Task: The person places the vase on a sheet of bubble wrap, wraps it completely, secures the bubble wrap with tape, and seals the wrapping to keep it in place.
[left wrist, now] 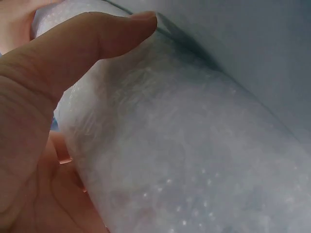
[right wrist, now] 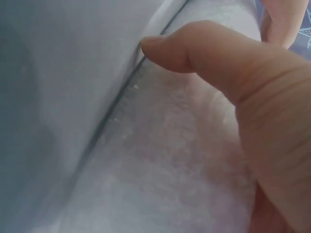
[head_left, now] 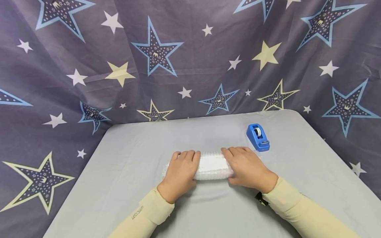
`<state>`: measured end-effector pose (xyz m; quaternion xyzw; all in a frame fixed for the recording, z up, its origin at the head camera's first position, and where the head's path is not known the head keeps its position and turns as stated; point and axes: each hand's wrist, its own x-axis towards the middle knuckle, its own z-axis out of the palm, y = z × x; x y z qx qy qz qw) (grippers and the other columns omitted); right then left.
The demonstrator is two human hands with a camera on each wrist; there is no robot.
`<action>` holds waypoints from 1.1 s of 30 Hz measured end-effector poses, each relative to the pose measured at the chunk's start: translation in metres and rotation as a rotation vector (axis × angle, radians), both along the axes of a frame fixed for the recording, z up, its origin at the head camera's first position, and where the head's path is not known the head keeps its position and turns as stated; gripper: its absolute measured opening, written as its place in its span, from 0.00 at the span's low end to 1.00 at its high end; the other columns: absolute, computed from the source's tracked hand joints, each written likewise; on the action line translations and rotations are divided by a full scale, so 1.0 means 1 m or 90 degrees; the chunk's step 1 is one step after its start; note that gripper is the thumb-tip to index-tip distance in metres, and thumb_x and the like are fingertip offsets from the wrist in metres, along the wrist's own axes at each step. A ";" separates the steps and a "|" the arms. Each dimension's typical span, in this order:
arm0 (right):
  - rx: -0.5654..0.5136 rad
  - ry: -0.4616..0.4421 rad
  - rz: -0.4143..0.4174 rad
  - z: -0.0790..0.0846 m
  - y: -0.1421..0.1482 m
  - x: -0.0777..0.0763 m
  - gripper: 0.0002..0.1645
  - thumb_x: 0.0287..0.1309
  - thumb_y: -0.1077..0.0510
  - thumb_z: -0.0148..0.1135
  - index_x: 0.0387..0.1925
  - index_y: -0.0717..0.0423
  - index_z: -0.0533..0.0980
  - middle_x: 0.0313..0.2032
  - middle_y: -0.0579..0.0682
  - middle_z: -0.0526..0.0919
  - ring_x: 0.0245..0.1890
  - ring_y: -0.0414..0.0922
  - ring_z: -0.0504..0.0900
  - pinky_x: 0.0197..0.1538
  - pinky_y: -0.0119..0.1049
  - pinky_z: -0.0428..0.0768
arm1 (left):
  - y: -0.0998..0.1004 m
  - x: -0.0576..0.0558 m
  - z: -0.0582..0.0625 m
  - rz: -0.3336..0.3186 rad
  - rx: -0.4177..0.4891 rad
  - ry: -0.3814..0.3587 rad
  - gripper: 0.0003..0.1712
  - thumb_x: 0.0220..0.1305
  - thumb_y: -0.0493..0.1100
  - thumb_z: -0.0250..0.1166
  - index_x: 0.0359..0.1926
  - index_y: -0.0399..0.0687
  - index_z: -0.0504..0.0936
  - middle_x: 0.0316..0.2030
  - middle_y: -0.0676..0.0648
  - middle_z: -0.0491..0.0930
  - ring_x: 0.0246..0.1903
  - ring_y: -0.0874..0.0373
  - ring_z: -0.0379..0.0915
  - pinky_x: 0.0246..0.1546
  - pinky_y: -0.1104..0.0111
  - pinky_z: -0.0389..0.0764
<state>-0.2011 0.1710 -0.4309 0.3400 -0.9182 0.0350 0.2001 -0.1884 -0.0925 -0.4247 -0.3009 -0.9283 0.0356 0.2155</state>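
A bundle in clear bubble wrap (head_left: 212,168) lies crosswise on the table, with something white showing through its middle. What is inside cannot be made out. My left hand (head_left: 181,172) grips its left part, fingers over the far side and thumb along the near side. Toward the other end, my right hand (head_left: 248,168) holds it the same way. Both wrist views show the bubble wrap (left wrist: 184,145) close up, and in the right wrist view the thumb lies along the near edge of the wrap (right wrist: 160,145).
A blue tape dispenser (head_left: 257,137) with a roll of tape stands just beyond my right hand. The table (head_left: 125,185) has a pale grey cover. Behind it hangs a dark curtain (head_left: 190,59) printed with stars.
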 end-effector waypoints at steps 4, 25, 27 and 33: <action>-0.003 -0.013 0.000 -0.002 0.000 -0.001 0.54 0.27 0.44 0.81 0.61 0.60 0.73 0.47 0.53 0.84 0.47 0.53 0.84 0.53 0.52 0.80 | -0.001 -0.001 -0.004 0.001 -0.005 0.004 0.45 0.27 0.46 0.82 0.52 0.44 0.74 0.41 0.47 0.80 0.42 0.49 0.81 0.49 0.52 0.75; 0.003 -0.050 0.064 0.015 0.001 0.013 0.41 0.18 0.44 0.79 0.41 0.53 0.74 0.28 0.41 0.77 0.28 0.42 0.78 0.41 0.44 0.80 | -0.001 0.016 0.015 -0.034 -0.052 -0.017 0.32 0.23 0.48 0.79 0.33 0.51 0.70 0.24 0.54 0.68 0.21 0.56 0.63 0.30 0.64 0.53; 0.009 -0.069 0.068 0.018 0.001 0.016 0.40 0.18 0.44 0.79 0.40 0.52 0.73 0.27 0.40 0.75 0.26 0.40 0.75 0.37 0.43 0.79 | 0.000 0.019 0.018 -0.039 -0.055 -0.035 0.30 0.25 0.47 0.77 0.32 0.52 0.69 0.22 0.54 0.65 0.20 0.58 0.59 0.30 0.65 0.51; 0.015 -0.109 0.065 0.022 0.001 0.018 0.42 0.20 0.46 0.80 0.43 0.54 0.72 0.27 0.40 0.75 0.26 0.40 0.74 0.37 0.43 0.78 | 0.000 0.022 0.021 -0.043 -0.048 -0.058 0.30 0.25 0.47 0.77 0.33 0.51 0.70 0.23 0.54 0.68 0.20 0.58 0.61 0.29 0.65 0.52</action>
